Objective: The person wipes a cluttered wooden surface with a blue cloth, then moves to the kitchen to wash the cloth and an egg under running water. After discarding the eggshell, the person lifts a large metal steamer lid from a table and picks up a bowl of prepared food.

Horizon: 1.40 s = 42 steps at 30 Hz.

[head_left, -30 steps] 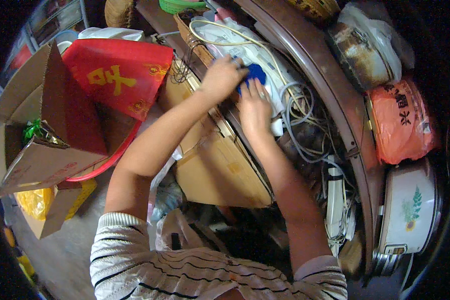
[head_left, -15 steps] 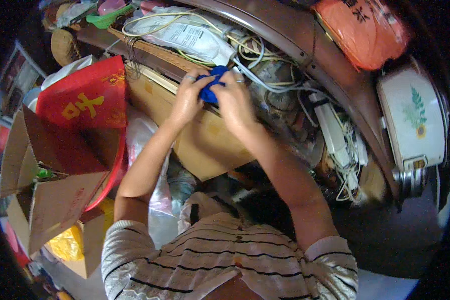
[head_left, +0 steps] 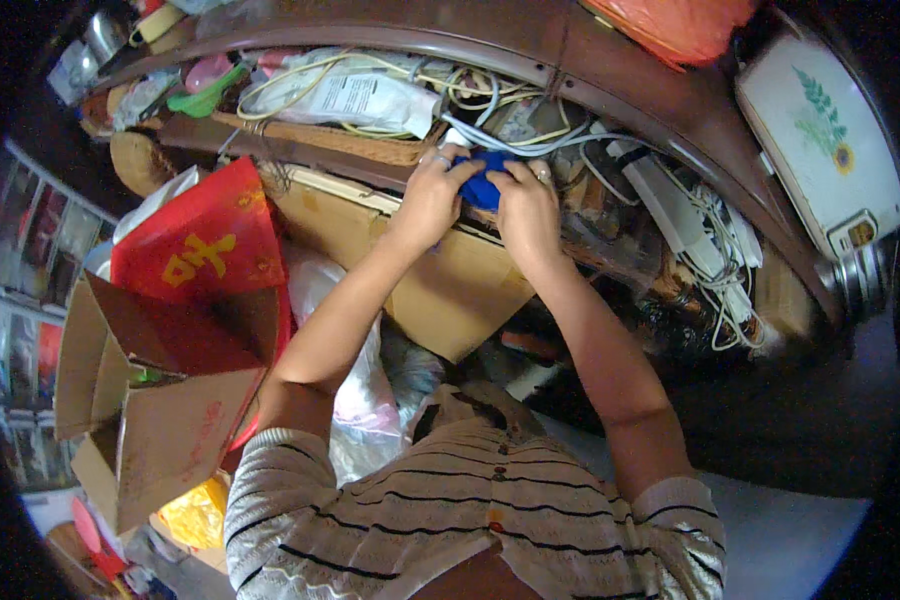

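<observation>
A dark blue, soft-looking crumpled bundle (head_left: 483,186), cloth or plastic, I cannot tell which, lies between my hands at the far edge of a flat cardboard piece (head_left: 450,300). My left hand (head_left: 433,198) grips its left side, fingers bent over it. From the right my right hand (head_left: 526,208) closes on it, with thumb and fingertips pressed into the blue. Rings show on both hands. Just beyond them, a clear-wrapped white package (head_left: 370,103) lies among pale cables (head_left: 490,108). What the bundle may hold is hidden.
At the left an open cardboard box (head_left: 180,420) stands against a red bag (head_left: 200,235) with yellow print. A clear plastic bag (head_left: 360,420) hangs by my left arm. To the right are a power strip (head_left: 670,205) with tangled cords and a white appliance (head_left: 820,140).
The view has turned a little, shifting the surroundings. Both hands stay on the blue bundle, now somewhat further right along the cardboard's edge, and the fingers have shifted their hold on it.
</observation>
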### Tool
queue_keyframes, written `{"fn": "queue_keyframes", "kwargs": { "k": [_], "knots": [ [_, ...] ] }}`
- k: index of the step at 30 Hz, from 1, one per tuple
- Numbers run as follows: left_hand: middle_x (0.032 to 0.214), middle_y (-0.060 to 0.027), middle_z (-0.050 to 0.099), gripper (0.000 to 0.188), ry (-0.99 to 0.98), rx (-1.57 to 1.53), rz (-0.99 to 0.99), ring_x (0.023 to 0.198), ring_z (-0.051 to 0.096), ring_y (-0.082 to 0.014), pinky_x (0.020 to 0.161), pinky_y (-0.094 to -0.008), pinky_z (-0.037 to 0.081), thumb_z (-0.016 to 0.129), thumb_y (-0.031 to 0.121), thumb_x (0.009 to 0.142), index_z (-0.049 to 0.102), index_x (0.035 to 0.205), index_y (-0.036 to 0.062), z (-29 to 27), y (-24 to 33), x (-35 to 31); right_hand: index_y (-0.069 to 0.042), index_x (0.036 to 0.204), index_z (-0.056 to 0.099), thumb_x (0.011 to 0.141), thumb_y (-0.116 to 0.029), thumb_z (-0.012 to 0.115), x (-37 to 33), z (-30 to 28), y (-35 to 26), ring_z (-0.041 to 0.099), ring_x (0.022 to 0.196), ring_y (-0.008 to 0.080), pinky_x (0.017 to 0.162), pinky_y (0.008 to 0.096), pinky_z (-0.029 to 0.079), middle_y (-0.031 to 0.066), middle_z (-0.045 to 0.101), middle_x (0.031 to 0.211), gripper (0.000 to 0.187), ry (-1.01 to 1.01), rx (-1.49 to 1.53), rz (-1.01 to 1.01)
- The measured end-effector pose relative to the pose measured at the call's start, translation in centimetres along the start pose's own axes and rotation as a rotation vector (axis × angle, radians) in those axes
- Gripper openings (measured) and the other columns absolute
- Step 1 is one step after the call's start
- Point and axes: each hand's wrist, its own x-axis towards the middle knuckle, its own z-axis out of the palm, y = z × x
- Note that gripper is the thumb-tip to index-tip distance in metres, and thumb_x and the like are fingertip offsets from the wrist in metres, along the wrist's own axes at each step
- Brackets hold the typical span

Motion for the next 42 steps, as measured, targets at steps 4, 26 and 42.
{"fn": "queue_keyframes", "kwargs": {
  "k": [4,26,42],
  "knots": [
    [0.112,-0.0169,0.057,0.039,-0.145,0.206,-0.094,0.100,0.055,-0.0384,0.084,-0.0436,0.048,0.055,-0.002,0.071,0.065,0.107,0.0089,3.7,-0.3,0.9,-0.006,0.085,0.070,0.078,-0.016,0.059,-0.1,3.1,1.1,0.059,0.090,0.0324,0.084,0.0453,0.045,0.0117,0.065,0.093,0.016,-0.096,-0.181,0.072],
    [0.095,-0.0068,0.058,0.025,-0.386,0.326,0.430,0.095,0.055,-0.0226,0.075,-0.0365,0.046,0.057,0.010,0.072,0.064,0.096,0.0107,8.6,12.6,4.4,-0.006,0.092,0.069,0.068,0.003,0.060,-11.6,-7.9,10.7,0.055,0.093,0.0321,0.083,0.0406,0.045,0.0111,0.058,0.096,0.027,0.178,0.138,0.250],
    [0.114,-0.0140,0.061,0.041,-0.479,0.143,0.571,0.106,0.058,-0.0289,0.093,-0.0401,0.045,0.057,0.012,0.076,0.061,0.117,0.0107,16.1,16.8,13.0,-0.012,0.121,0.057,0.084,-0.015,0.050,-10.4,-7.2,17.8,0.037,0.128,0.0362,0.104,0.0675,0.015,0.0093,0.047,0.134,0.038,0.088,-0.253,0.722]
  ]
}}
